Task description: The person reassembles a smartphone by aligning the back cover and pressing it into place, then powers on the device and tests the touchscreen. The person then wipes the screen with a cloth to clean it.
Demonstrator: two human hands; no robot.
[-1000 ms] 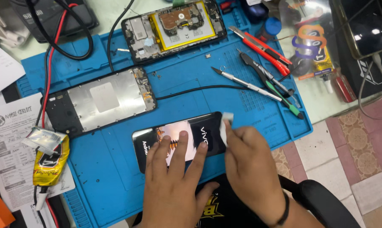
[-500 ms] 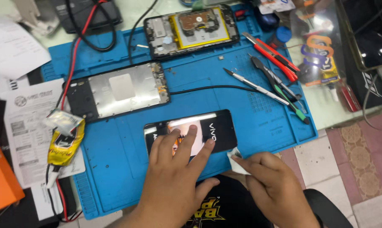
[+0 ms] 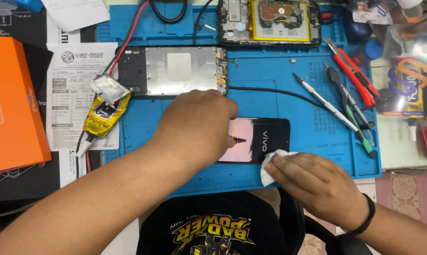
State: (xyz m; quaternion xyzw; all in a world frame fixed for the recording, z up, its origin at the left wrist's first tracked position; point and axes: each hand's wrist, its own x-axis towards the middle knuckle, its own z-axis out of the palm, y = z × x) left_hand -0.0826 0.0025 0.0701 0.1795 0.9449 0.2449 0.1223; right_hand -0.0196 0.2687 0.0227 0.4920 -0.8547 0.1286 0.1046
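The phone [image 3: 258, 140] lies on the near part of the blue mat [image 3: 289, 89], pressed flat by the left hand [image 3: 194, 125]. A white wipe [image 3: 272, 163] is pinched by the right hand [image 3: 312, 182] at the phone's near right edge. Cleaning looks partly done; the frame [image 3: 173, 71] waits farther back.

The black glossy glass phone screen [image 3: 258, 140] lies on the matt blue rubber mat [image 3: 289, 94]; the small white wipe [image 3: 272, 160] looks soft.
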